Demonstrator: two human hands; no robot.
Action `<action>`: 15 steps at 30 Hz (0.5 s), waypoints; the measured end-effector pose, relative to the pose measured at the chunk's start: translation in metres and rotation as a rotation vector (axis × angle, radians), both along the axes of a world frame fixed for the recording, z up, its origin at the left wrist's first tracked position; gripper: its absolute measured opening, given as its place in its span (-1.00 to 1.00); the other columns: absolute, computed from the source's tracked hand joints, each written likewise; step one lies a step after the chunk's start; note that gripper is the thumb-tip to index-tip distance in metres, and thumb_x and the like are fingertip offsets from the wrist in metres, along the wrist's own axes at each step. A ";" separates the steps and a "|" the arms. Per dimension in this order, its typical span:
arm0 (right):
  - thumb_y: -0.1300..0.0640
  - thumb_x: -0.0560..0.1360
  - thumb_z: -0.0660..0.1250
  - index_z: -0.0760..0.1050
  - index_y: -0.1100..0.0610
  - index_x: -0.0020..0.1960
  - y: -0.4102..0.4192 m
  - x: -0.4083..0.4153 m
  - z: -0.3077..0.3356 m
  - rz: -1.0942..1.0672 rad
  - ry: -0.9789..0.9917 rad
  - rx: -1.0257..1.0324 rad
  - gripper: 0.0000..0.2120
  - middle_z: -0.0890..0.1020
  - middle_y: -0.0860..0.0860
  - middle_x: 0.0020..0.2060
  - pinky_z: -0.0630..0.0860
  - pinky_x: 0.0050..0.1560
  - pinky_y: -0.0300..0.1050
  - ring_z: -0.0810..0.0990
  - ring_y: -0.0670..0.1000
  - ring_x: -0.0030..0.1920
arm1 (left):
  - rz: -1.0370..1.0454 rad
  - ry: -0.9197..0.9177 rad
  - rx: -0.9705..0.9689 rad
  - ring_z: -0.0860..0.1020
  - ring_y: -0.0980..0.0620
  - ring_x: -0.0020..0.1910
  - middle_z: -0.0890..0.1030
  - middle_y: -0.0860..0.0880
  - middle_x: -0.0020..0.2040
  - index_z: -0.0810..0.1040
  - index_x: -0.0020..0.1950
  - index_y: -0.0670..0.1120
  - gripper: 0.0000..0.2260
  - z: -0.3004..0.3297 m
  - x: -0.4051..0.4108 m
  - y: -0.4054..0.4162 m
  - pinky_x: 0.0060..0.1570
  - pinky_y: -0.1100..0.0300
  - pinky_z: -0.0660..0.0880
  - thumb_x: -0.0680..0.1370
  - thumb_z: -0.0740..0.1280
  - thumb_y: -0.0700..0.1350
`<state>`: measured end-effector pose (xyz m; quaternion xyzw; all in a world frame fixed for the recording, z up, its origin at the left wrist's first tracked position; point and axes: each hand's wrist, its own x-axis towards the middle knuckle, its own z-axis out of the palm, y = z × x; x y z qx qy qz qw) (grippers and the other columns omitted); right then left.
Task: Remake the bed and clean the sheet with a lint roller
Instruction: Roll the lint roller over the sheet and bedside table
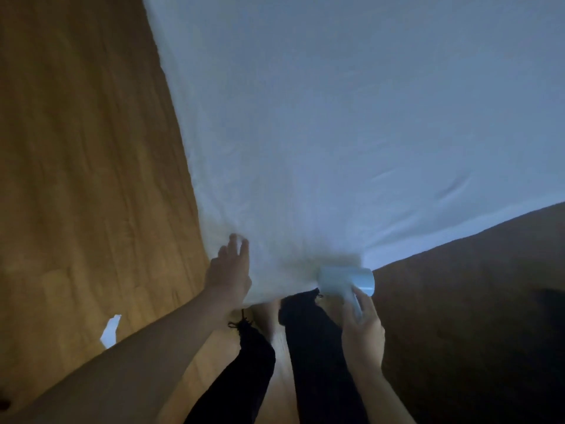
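A white sheet (336,117) covers the bed and fills the upper right of the head view. Its near corner hangs just in front of my legs. My left hand (229,270) lies flat against the left side of that corner, fingers straight and spread. My right hand (363,322) grips the handle of a lint roller (348,280). The pale roller head sits at the sheet's near edge, blurred by motion.
Wooden floor (76,179) runs along the left of the bed. A small white scrap (110,330) lies on the floor at lower left. A dark brown surface (474,301) lies right of the corner. My legs in dark trousers (308,347) stand below the corner.
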<state>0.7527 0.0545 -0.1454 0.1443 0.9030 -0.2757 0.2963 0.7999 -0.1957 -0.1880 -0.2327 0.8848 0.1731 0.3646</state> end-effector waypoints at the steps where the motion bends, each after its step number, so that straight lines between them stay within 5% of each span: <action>1: -0.09 0.64 0.17 0.43 -0.11 0.38 -0.008 0.002 0.007 -0.049 0.007 -0.005 -0.68 0.66 -0.09 -0.10 0.63 -0.10 0.08 0.66 0.02 -0.11 | -0.058 0.032 -0.020 0.19 -0.12 0.52 -0.01 -0.12 0.62 -0.02 0.61 -0.10 -0.34 0.002 -0.003 -0.013 0.31 0.04 0.40 0.61 0.26 -0.18; 3: -0.07 0.64 0.19 0.44 -0.11 0.36 -0.027 -0.002 0.019 -0.139 0.030 -0.051 -0.69 0.60 -0.16 -0.17 0.55 -0.18 -0.05 0.59 -0.09 -0.17 | -0.192 0.061 -0.104 0.18 -0.09 0.53 0.03 -0.10 0.62 -0.03 0.62 -0.09 -0.33 0.002 -0.016 -0.045 0.33 0.06 0.38 0.62 0.27 -0.18; 8: -0.09 0.62 0.22 0.41 0.00 0.34 -0.076 -0.044 0.018 -0.332 0.033 -0.140 -0.67 0.56 -0.04 -0.32 0.50 -0.27 -0.07 0.58 -0.05 -0.29 | -0.386 0.024 -0.223 0.01 -0.13 0.59 -0.28 -0.04 0.61 -0.32 0.60 0.00 -0.02 0.004 -0.089 -0.109 0.37 -0.02 0.38 0.54 0.44 -0.01; 15: -0.11 0.63 0.17 0.49 0.09 0.24 -0.147 -0.167 0.000 -0.516 0.092 -0.201 -0.66 0.63 0.00 -0.17 0.46 -0.16 -0.05 0.61 0.08 -0.13 | -0.672 0.087 -0.149 -0.09 -0.14 0.60 -0.32 -0.01 0.60 -0.32 0.60 0.06 0.12 0.008 -0.222 -0.140 0.40 -0.12 0.32 0.42 0.52 0.13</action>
